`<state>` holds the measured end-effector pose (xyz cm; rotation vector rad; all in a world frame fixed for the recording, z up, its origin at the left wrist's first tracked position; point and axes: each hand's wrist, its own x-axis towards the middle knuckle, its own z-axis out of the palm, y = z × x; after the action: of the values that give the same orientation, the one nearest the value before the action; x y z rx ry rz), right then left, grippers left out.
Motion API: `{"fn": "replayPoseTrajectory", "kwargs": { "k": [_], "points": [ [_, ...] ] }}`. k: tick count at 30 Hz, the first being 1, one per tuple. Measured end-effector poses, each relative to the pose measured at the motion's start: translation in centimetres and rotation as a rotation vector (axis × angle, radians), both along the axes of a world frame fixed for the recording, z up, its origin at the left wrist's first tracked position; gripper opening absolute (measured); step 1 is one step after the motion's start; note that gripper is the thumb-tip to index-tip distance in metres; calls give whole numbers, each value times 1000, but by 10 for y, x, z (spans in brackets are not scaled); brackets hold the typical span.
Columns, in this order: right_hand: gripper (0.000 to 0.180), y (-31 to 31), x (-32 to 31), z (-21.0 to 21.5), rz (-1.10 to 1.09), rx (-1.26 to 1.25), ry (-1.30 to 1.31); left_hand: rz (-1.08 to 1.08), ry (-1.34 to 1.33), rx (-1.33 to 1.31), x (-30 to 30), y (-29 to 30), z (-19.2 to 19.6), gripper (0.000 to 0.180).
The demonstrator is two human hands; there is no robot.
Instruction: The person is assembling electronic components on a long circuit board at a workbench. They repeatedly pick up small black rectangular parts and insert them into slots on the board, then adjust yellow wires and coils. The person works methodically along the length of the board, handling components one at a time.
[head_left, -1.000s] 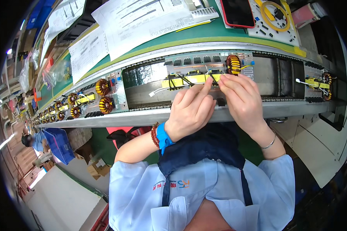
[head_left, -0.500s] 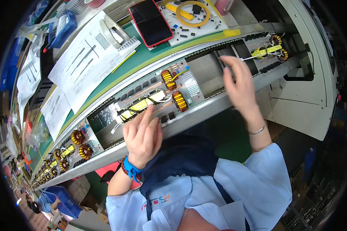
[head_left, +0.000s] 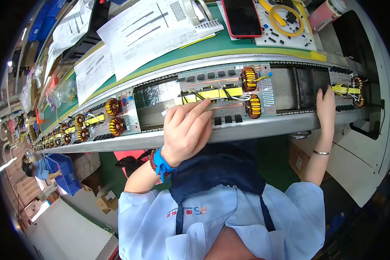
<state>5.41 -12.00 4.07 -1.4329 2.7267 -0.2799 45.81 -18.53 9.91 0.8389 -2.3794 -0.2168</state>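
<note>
Matt grey metal conveyor rail (head_left: 255, 129); glossy copper-wire coils (head_left: 248, 78); paper sheets (head_left: 147, 30).

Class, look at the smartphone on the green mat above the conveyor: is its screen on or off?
Off, as far as the head view shows. The smartphone lies flat, face up, on the green mat, its screen uniformly black with no lit picture.

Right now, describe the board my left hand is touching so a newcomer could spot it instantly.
Follow the conveyor rail running across the bench to its middle stretch. The circuit board lies there under the left hand. Unlike neighbouring boards, fingers rest on its yellow-taped component, beside two copper-wound coils.
</note>
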Motion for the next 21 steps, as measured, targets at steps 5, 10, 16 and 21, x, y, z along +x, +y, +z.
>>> {"fn": "replayPoseTrajectory", "kwargs": {
  "k": [5, 10, 16, 21],
  "points": [
    [54, -3, -32, -11, -67, 23, -4, 16, 18, 15, 4, -5, 1, 30],
    [54, 2, -106, -40, -69, 13, 50, 66, 16, 1, 18, -18, 0, 28],
    [53, 12, -211, -51, -225, 110, 155, 135, 195, 323, 25, -42, 3, 21],
    [71, 12, -290, -59, -307, 154, 104, 158, 387, 862, 35, -53, 5, 25]
  ]
}}
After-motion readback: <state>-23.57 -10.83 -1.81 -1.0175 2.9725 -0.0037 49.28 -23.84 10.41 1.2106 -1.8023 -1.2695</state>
